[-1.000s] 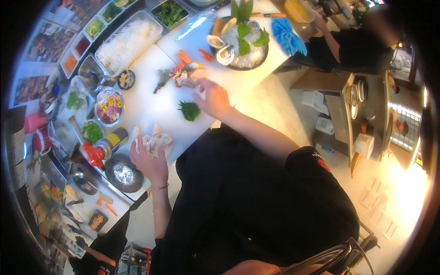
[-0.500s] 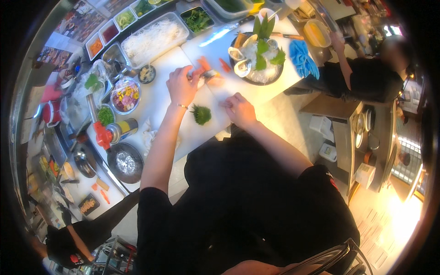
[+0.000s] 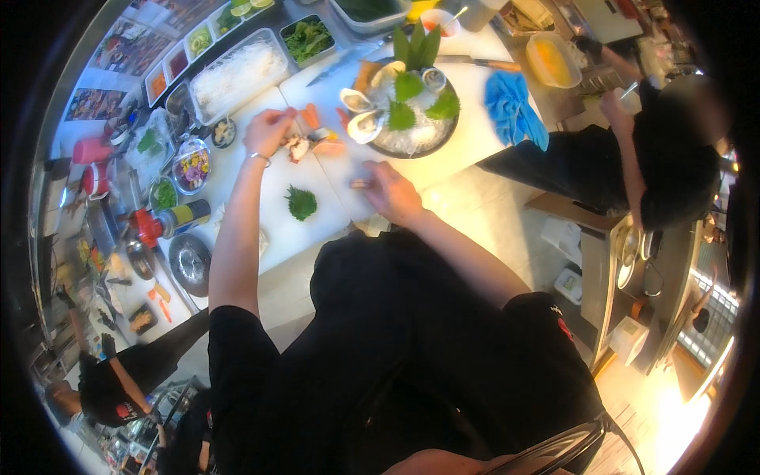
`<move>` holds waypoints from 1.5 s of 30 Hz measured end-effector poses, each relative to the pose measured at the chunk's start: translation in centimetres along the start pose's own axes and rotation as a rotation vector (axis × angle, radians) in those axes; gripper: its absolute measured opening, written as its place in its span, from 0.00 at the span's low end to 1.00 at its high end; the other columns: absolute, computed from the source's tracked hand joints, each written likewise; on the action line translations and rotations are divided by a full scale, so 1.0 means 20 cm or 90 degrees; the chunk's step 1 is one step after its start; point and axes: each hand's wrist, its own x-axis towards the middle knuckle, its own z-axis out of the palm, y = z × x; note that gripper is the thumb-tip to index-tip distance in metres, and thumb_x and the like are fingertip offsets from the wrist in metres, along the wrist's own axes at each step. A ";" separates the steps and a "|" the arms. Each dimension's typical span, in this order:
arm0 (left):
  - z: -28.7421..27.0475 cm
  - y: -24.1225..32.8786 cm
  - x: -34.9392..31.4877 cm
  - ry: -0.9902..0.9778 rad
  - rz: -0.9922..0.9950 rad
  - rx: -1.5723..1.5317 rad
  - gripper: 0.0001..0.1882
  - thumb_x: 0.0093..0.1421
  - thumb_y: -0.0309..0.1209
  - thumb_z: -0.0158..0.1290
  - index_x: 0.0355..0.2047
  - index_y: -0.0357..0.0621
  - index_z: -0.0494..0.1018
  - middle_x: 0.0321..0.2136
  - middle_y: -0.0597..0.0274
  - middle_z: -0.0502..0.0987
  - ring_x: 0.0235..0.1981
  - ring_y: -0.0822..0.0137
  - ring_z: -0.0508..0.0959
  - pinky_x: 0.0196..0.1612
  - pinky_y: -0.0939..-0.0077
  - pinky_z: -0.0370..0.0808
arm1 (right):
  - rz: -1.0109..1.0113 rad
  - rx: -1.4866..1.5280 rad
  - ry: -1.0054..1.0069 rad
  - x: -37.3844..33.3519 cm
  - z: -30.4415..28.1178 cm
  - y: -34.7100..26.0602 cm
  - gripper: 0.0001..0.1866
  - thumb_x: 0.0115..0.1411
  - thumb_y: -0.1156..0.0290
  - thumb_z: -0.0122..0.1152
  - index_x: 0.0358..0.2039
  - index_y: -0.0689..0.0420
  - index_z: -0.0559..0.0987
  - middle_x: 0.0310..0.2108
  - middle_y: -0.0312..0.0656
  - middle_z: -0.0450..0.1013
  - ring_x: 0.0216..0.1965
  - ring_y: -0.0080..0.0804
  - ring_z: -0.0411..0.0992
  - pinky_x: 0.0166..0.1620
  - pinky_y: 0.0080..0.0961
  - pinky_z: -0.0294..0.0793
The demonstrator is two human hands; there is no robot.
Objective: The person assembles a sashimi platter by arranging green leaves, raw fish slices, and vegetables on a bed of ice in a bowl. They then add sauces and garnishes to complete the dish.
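I watch over a white cutting board (image 3: 328,190) with a dark bowl of ice (image 3: 412,155) on its far right. The right hand (image 3: 393,195) is curled near the near edge, the left hand (image 3: 267,133) nearly pinched just left of the sliced seafood (image 3: 326,146); I can't tell whether either holds anything. Nearer me, between them, lies a green leaf (image 3: 301,203).

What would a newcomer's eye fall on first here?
Probably the dark bowl of ice with oyster shells and green leaves, near the top of the picture. Just right of it lies a bright blue cloth. Lower down, a jagged green leaf lies on the white board between the left forearm and right hand.
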 end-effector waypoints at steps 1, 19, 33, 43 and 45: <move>-0.03 -0.01 -0.05 0.072 0.052 0.011 0.22 0.67 0.50 0.70 0.44 0.42 0.90 0.37 0.58 0.91 0.41 0.66 0.89 0.49 0.69 0.81 | -0.002 0.024 -0.010 0.01 0.00 0.02 0.28 0.66 0.70 0.72 0.65 0.53 0.74 0.54 0.47 0.80 0.47 0.51 0.84 0.53 0.45 0.85; 0.54 0.28 -1.20 -0.134 0.053 -0.618 0.29 0.84 0.43 0.51 0.76 0.37 0.71 0.66 0.59 0.78 0.67 0.66 0.75 0.68 0.67 0.74 | 0.353 0.809 -0.206 0.00 -0.31 -0.11 0.20 0.72 0.74 0.70 0.62 0.55 0.80 0.52 0.39 0.82 0.44 0.30 0.84 0.42 0.29 0.87; 0.19 0.14 -1.14 -0.168 0.132 -0.537 0.21 0.75 0.35 0.67 0.60 0.33 0.84 0.44 0.63 0.90 0.47 0.76 0.84 0.53 0.76 0.82 | 0.152 0.425 -0.061 0.06 -0.14 -0.54 0.14 0.71 0.69 0.75 0.49 0.67 0.87 0.45 0.44 0.83 0.40 0.28 0.85 0.39 0.24 0.88; 0.19 0.17 -1.10 -0.157 0.098 -0.644 0.21 0.69 0.31 0.72 0.58 0.34 0.84 0.48 0.60 0.89 0.49 0.72 0.87 0.56 0.72 0.84 | 0.190 0.458 -0.049 0.11 -0.17 -0.56 0.15 0.76 0.70 0.68 0.55 0.68 0.86 0.45 0.45 0.86 0.41 0.29 0.86 0.43 0.26 0.91; 0.20 0.19 -1.11 -0.174 0.107 -0.696 0.23 0.69 0.29 0.72 0.60 0.33 0.82 0.51 0.60 0.88 0.50 0.71 0.87 0.58 0.72 0.84 | 0.185 0.465 -0.058 0.11 -0.22 -0.56 0.15 0.76 0.71 0.68 0.56 0.69 0.86 0.46 0.45 0.86 0.42 0.30 0.86 0.43 0.27 0.91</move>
